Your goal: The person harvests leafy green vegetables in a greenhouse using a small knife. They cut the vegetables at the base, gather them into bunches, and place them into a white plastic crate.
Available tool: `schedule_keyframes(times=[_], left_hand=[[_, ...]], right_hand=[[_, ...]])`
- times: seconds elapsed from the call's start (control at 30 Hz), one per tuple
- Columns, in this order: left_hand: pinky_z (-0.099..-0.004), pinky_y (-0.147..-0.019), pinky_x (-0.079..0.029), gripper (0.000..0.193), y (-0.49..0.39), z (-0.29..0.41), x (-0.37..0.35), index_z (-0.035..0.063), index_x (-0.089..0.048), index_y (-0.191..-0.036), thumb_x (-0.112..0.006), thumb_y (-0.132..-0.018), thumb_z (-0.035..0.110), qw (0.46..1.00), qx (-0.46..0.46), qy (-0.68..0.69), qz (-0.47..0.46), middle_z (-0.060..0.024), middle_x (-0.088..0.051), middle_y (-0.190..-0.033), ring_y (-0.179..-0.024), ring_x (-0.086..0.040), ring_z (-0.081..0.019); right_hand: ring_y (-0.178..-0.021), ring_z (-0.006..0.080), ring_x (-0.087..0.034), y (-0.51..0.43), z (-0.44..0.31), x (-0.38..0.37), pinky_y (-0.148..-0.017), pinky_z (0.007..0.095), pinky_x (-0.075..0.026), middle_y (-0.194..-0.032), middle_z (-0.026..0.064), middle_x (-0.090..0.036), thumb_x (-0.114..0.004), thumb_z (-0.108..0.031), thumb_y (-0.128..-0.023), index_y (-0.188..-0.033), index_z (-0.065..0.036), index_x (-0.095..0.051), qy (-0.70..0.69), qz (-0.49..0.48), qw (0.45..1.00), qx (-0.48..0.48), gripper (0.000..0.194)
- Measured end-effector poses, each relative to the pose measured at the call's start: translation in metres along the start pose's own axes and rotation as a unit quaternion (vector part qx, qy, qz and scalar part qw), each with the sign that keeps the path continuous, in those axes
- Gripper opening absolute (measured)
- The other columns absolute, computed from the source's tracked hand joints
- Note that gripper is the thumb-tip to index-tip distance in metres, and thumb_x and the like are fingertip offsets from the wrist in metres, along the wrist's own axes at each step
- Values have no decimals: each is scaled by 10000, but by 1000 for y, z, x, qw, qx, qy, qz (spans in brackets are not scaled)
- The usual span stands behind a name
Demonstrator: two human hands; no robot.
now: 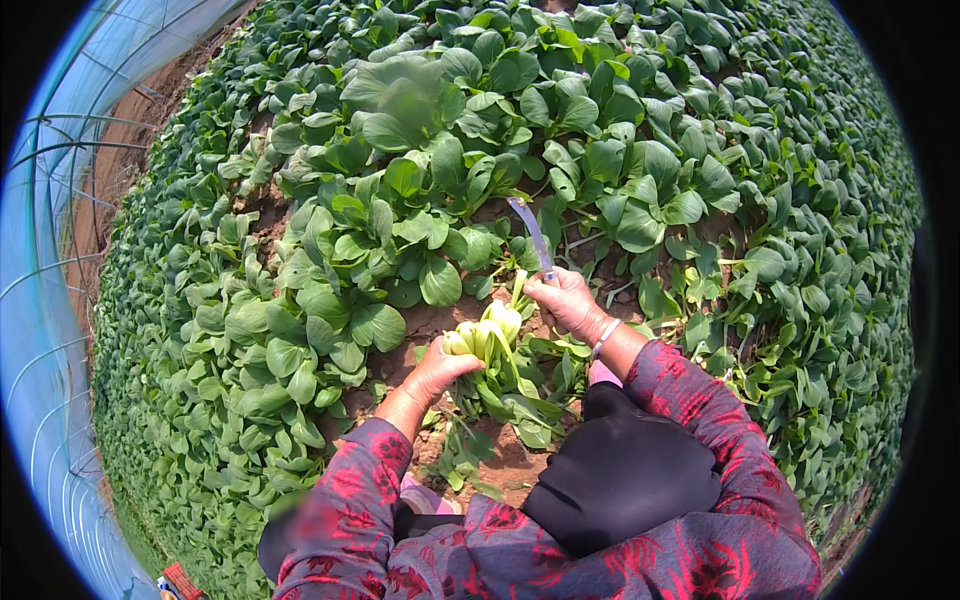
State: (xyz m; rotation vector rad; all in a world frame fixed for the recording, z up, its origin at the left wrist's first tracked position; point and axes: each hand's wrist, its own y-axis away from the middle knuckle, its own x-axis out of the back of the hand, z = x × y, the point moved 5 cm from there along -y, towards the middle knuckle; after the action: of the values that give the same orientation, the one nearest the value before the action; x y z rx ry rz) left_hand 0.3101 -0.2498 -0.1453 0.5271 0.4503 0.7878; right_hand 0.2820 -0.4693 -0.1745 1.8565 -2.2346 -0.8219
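My left hand (441, 373) grips a bunch of cut bok choy (480, 339), its pale stem bases turned up and away from me, leaves hanging below. In my right hand (564, 301) is a harvesting knife (534, 234) with a curved, narrow blade that points away from me; its handle is hidden in my fist. A pale stalk (519, 283) stands at the thumb of my right hand, beside the bunch; I cannot tell whether the thumb pinches it. Loose leaves (536, 416) lie beneath the bunch.
Growing bok choy (442, 217) surrounds me in dense rows. Bare reddish soil (510, 457) shows below my hands, with cut leaves (461, 454) scattered on it. At left rises a greenhouse wall of plastic film (45, 247) on metal hoops. A red crate (180, 581) stands at bottom left.
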Motion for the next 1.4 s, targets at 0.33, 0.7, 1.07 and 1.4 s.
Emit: schedule_keyframes(times=[0.33, 0.7, 1.07, 1.4], left_hand=[[-273, -835, -459, 392, 34, 50, 8, 54, -605, -1090, -673, -707, 92, 992, -36, 121, -19, -20, -649, -988, -890, -597, -120], [-359, -916, -469, 393, 272, 180, 80, 26, -587, -1160, -608, -773, 90, 900, -312, 300, 41, -99, -657, -1059, -974, -622, -211], [-439, -975, -342, 791, 536, -3, 121, 151, -258, -1373, -646, -755, 457, 631, -526, 404, 401, -115, -409, -1250, -1162, -404, -256], [-345, -968, -381, 736, 715, -138, 62, 100, -163, -1464, -540, -896, 378, 583, -552, 382, 457, -55, -539, -1156, -1060, -517, -176]], right_hand=[[-417, 96, -445, 22, -53, -62, -381, 224, -332, -586, 11, -481, -601, -91, -850, -974, -18, -546, -102, -160, 980, -64, 154], [-888, 143, -610, 107, -212, -302, -782, 251, -492, -1086, 112, -618, -681, -264, -840, -1332, 1, -430, 147, -359, 890, 241, 613], [-700, 75, -507, 318, -75, -587, -634, 245, -454, -806, -11, -584, -655, -154, -813, -992, 25, -568, 380, -532, 677, 340, 268], [-710, 134, -619, 459, 36, -665, -661, 262, -507, -880, 68, -654, -656, -197, -848, -995, 50, -596, 264, -696, 668, 3, 294]])
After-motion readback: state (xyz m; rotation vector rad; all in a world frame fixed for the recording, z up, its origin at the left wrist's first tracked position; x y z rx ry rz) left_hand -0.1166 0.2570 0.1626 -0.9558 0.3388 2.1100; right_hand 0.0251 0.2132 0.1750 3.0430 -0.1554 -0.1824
